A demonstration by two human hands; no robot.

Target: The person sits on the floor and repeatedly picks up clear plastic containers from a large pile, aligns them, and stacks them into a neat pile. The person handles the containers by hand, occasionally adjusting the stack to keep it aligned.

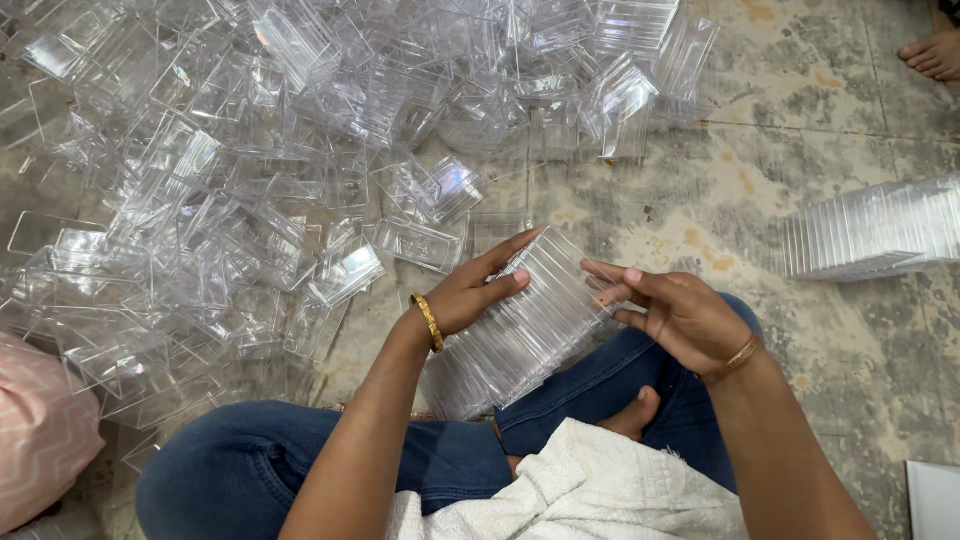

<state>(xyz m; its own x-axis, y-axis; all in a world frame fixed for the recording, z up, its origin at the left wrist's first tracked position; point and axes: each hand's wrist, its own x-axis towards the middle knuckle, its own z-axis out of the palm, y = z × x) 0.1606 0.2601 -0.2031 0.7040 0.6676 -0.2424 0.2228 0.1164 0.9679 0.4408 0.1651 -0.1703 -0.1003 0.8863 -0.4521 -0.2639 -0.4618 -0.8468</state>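
Note:
A long stack of nested clear plastic trays (520, 335) rests across my lap, slanting from lower left to upper right. My left hand (475, 290), with a gold bangle at the wrist, lies flat against the stack's left side, fingers stretched along it. My right hand (670, 310), also with a bangle, presses its fingertips to the right side of the stack's top end. Both hands hold the stack between them. I sit cross-legged in blue jeans with a white towel (570, 490) on my lap.
A big loose heap of clear plastic boxes (260, 160) covers the stone floor at the left and top. A second neat stack of trays (875, 230) lies at the right. Another person's bare foot (932, 52) shows at the top right. Pink cloth (40, 430) sits at lower left.

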